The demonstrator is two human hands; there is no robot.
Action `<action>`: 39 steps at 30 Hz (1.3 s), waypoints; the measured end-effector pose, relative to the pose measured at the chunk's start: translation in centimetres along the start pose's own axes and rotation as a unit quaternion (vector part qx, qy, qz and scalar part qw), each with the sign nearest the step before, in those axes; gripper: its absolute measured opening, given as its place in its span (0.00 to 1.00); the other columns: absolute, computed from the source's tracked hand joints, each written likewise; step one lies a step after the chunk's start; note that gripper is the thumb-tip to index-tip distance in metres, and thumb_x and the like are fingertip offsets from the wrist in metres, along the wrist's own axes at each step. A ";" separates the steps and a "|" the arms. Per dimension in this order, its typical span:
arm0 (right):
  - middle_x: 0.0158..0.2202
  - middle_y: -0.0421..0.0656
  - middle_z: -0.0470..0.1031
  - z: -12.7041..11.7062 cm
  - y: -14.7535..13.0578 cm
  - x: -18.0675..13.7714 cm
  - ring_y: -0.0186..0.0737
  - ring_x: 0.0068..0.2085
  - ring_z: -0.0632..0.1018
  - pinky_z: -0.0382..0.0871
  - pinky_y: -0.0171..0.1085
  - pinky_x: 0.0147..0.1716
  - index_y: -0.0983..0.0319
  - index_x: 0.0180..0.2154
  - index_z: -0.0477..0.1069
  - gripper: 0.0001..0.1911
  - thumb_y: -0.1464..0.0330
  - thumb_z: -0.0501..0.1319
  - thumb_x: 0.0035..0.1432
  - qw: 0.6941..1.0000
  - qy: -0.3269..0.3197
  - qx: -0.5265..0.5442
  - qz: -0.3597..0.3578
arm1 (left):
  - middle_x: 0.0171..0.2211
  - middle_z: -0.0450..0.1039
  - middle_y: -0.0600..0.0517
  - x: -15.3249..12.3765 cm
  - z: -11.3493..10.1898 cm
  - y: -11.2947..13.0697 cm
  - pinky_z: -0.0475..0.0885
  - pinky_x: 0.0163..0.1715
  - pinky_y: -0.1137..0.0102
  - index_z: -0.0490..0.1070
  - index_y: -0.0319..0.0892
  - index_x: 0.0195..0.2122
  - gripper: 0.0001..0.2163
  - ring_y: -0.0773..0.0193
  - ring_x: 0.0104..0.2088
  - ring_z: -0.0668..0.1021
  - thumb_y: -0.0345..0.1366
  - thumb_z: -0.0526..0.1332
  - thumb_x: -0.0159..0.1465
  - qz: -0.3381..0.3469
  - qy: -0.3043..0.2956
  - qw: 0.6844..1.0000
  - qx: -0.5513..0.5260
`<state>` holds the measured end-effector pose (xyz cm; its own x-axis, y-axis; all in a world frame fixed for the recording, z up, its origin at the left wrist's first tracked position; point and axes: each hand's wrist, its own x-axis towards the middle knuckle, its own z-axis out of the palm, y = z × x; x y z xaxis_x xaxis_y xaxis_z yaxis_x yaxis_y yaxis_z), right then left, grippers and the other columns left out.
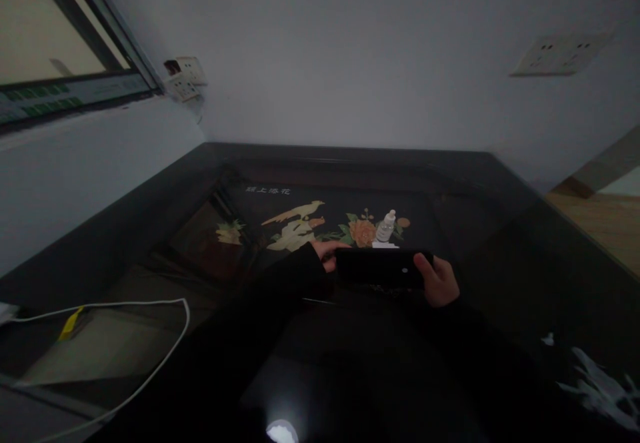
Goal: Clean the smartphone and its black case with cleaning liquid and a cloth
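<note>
A black smartphone [373, 267] is held level between my two hands above the dark glossy table. Its left end is gripped by my left hand [327, 253], whose fingers are partly behind it. My right hand [440, 281] closes on the right end, with the thumb lying across the dark face near a small light spot. Just beyond the phone stands a small white dropper bottle [385, 225], upright. A bit of white paper or a white object [385, 245] shows between the bottle and the phone's upper edge.
The dark table [480, 196] bears printed flowers and a bird. A white cable [145, 303] with a yellow tag [71, 323] loops at the left. Behind are a wall with sockets [563, 55] and, at upper left, a window [75, 93].
</note>
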<state>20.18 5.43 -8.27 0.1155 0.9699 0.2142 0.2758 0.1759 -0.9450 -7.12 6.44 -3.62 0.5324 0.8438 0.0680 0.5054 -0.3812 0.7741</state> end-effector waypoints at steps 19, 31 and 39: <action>0.14 0.37 0.63 -0.2 -1.1 0.1 0.32 0.16 0.65 0.58 0.31 0.12 0.63 0.18 0.63 0.21 0.53 0.59 0.48 0.997 -0.062 0.008 0.047 | 0.20 0.65 0.56 0.5 1.6 -2.3 0.60 0.23 0.79 0.68 0.36 0.44 0.15 0.73 0.21 0.66 0.32 0.54 0.55 -0.010 0.060 0.996 -0.063; 0.13 0.37 0.64 -0.1 -1.5 -0.2 0.35 0.14 0.67 0.63 0.33 0.09 0.63 0.21 0.65 0.21 0.51 0.58 0.47 0.993 -0.084 0.016 0.086 | 0.27 0.71 0.50 0.3 2.2 -3.5 0.73 0.29 0.70 0.66 0.34 0.44 0.22 0.67 0.25 0.76 0.46 0.59 0.55 -0.040 0.019 0.971 -0.237; 0.13 0.36 0.60 -0.5 -2.3 0.0 0.30 0.16 0.63 0.55 0.30 0.13 0.63 0.16 0.63 0.20 0.54 0.60 0.45 0.996 -0.076 -0.018 0.051 | 0.24 0.72 0.51 -0.1 1.7 -2.9 0.72 0.27 0.75 0.69 0.35 0.43 0.20 0.68 0.25 0.76 0.45 0.60 0.56 -0.042 0.010 0.963 -0.267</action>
<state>20.00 4.92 -5.98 -0.0001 0.9971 0.0760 0.3047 0.0724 -0.9497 -7.44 6.81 -6.93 0.4882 0.8727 -0.0007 0.1213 -0.0670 0.9904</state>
